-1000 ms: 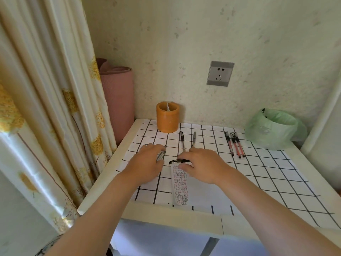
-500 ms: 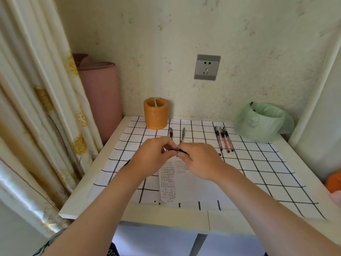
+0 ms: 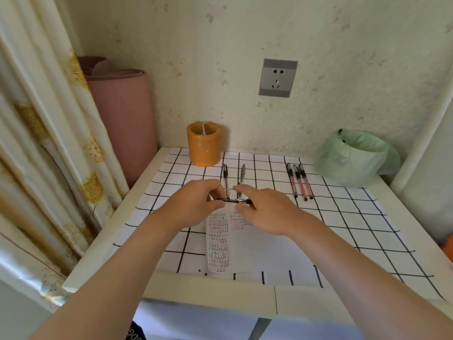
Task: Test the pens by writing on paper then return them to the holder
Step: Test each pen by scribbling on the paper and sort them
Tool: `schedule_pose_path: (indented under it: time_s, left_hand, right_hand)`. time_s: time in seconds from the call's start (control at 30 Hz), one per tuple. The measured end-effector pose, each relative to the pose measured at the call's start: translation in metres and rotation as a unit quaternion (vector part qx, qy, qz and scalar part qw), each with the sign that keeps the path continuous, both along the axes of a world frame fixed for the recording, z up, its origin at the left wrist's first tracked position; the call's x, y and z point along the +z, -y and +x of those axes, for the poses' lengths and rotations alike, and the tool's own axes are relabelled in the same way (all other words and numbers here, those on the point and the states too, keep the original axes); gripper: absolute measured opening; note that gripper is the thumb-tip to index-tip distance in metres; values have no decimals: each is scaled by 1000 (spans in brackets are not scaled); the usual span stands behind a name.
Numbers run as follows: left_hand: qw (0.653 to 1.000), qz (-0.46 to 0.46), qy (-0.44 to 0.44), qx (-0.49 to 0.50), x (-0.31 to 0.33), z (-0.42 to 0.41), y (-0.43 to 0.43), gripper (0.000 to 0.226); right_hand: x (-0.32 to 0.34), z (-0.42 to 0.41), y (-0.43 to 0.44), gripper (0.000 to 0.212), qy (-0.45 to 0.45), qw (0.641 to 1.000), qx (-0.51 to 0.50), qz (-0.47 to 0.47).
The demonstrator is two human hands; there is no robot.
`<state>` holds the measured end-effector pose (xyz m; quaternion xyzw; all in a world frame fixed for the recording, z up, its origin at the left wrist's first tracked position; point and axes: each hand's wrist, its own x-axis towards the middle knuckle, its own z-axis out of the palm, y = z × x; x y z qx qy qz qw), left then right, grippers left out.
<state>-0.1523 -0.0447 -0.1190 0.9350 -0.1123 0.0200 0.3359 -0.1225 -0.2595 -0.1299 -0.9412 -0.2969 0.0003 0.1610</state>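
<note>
My left hand [image 3: 196, 204] and my right hand [image 3: 267, 209] both pinch one black pen [image 3: 235, 200], held level just above the written sheet of paper [image 3: 245, 244]. The left fingers grip its left end, the right fingers its right end. Behind the hands two black pens [image 3: 225, 173] [image 3: 242, 173] lie on the checked cloth. Three red pens [image 3: 299, 180] lie side by side further right. The orange cylindrical holder [image 3: 204, 144] stands at the back against the wall.
A white table with a black-grid cloth [image 3: 355, 217] fills the scene. A green plastic bag [image 3: 353, 155] sits at the back right. A rolled pink mat [image 3: 122, 114] and a curtain [image 3: 49, 143] stand to the left. A wall socket [image 3: 277, 77] is above.
My hands came together: the left hand, which gripped something small, met the right hand's black pen, and both now pinch it lifted off the paper.
</note>
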Motion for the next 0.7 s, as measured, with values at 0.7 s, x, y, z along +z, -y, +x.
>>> schedule_pose_path:
  time_s: [0.7]
  left_hand:
    - [975,188,-45,-107,-27,0,7,77]
  right_hand:
    - [-27,-7,1,21,-295,805,-82,508]
